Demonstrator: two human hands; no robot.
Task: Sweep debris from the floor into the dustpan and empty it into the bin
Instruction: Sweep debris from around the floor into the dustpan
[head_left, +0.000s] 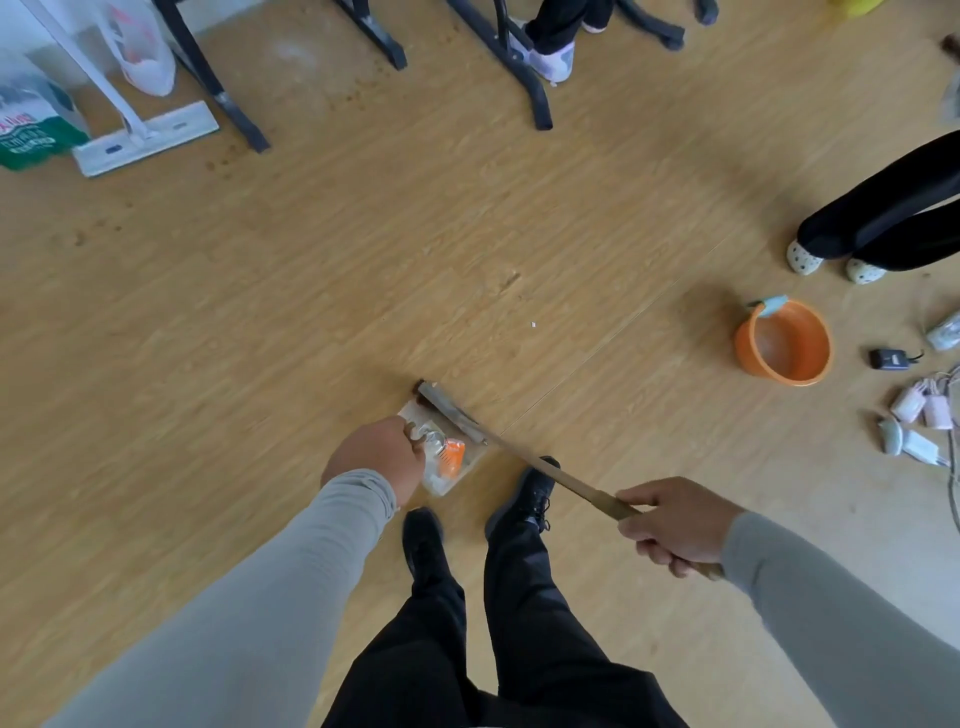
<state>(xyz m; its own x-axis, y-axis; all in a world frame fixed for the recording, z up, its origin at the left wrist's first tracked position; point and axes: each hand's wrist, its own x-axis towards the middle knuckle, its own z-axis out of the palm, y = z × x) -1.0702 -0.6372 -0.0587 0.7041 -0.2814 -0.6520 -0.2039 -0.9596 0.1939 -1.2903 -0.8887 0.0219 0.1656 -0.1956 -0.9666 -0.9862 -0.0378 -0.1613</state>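
Wooden floor (467, 234) carries the clear dustpan (447, 457), light and stiff by my judgement, which the left hand (376, 452) holds at its rear edge with curled fingers, while the right hand (675, 525) grips the thin broom (519, 460) pushing light debris (451, 457) inside.

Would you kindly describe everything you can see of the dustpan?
The dustpan looks clear or pale plastic, lying low on the wood floor by the person's feet. The left hand grips its near side. Inside lie an orange piece and clear wrappers. The broom head sits at its far edge.
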